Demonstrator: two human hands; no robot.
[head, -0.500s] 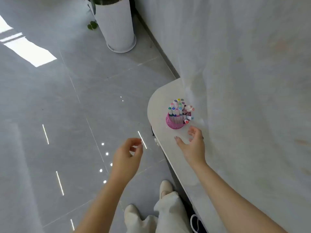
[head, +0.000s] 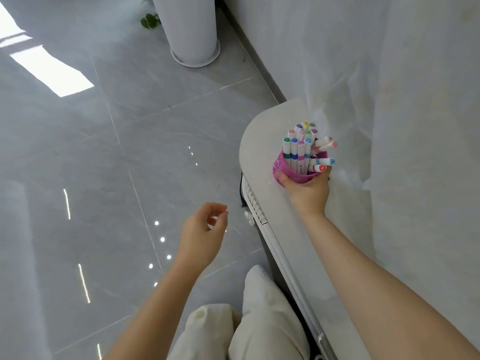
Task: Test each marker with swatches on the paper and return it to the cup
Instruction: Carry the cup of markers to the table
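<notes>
The right hand (head: 307, 193) grips the pink cup (head: 283, 170) from the near side, thumb on its left wall and fingers curled round its right, at the rounded end of the pale tabletop (head: 259, 136) just beside the white curtain (head: 389, 100); whether the cup's base touches the surface I cannot tell. The cup is packed with capped markers (head: 298, 149), most upright and 4 leaning out to the right. The left hand (head: 201, 235) hovers over the grey floor (head: 104, 152), well apart from the cup, fingers loosely curled and holding nothing.
</notes>
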